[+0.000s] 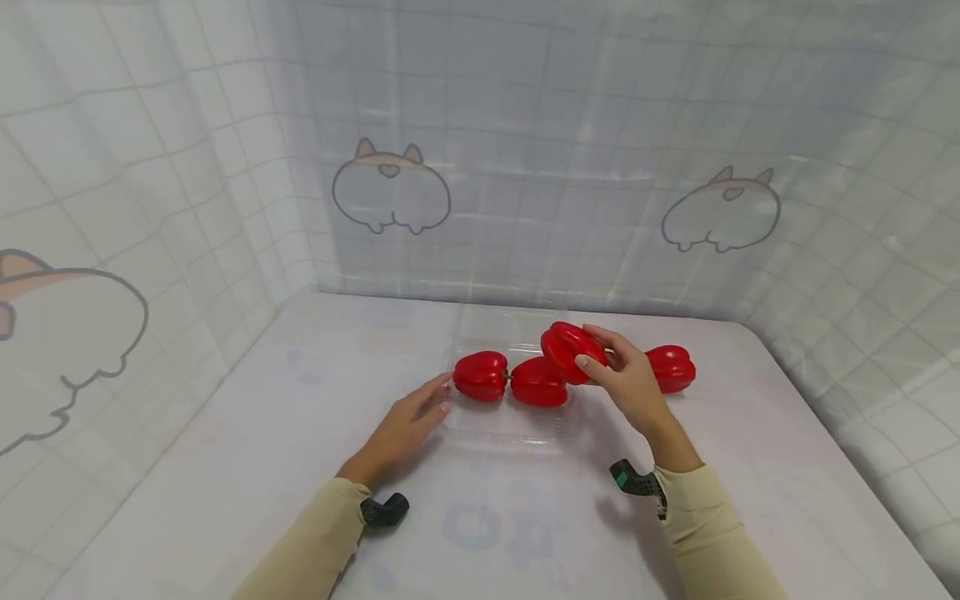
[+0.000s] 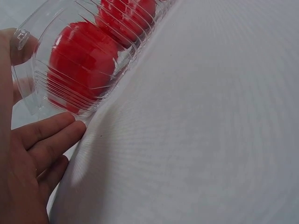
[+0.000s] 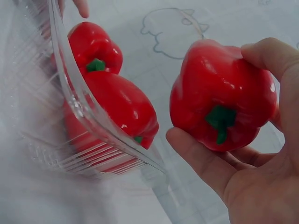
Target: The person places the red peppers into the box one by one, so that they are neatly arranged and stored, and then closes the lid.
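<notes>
A clear plastic clamshell container [image 1: 510,435] sits on the table with two red bell peppers inside, a left one [image 1: 480,377] and a right one [image 1: 538,383]. My right hand [image 1: 628,379] holds another red bell pepper [image 3: 224,95] above the container's right side, thumb on one side and fingers on the other. In the right wrist view its green stem shows. My left hand [image 1: 408,425] touches the container's left side with its fingers extended; in the left wrist view fingertips [image 2: 74,126] lie against its lower edge. Part of that hand shows through the plastic.
One more red bell pepper [image 1: 672,368] lies on the white table [image 1: 480,517], right of the container and partly hidden by my right hand. The container's clear lid [image 1: 502,325] lies toward the back wall. Grid-patterned curtains [image 1: 525,167] enclose the table's back and sides.
</notes>
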